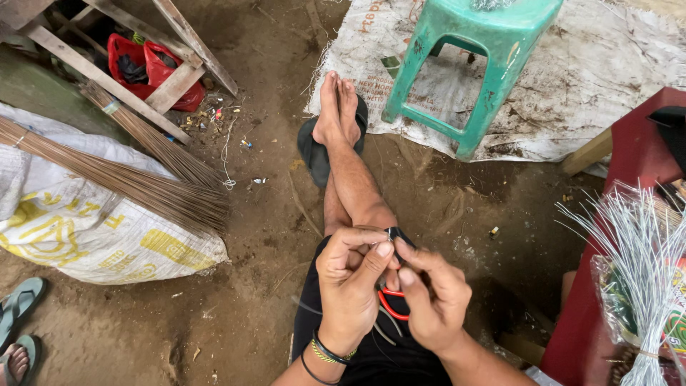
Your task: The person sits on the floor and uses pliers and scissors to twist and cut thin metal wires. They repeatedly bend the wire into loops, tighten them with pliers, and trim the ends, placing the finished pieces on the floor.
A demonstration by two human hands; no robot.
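My left hand (348, 286) and my right hand (432, 297) meet above my lap, fingertips pinched together on a small dark piece (391, 234) that is mostly hidden between them. Red-handled pliers (391, 304) show in the gap between the two hands; which hand grips them I cannot tell. Thin wire ends (386, 333) hang below the hands. My legs stretch forward with bare feet (338, 107) crossed on dark sandals (314, 150). Black and yellow bands circle my left wrist.
A green plastic stool (464, 57) stands on a dirty white sack ahead. A bundle of thin white wires (636, 250) sits on a red surface (629, 157) at right. Stick brooms (143, 179) lie over a printed sack at left, near a wooden frame (171, 78). Someone's sandalled foot (18, 350) is bottom left.
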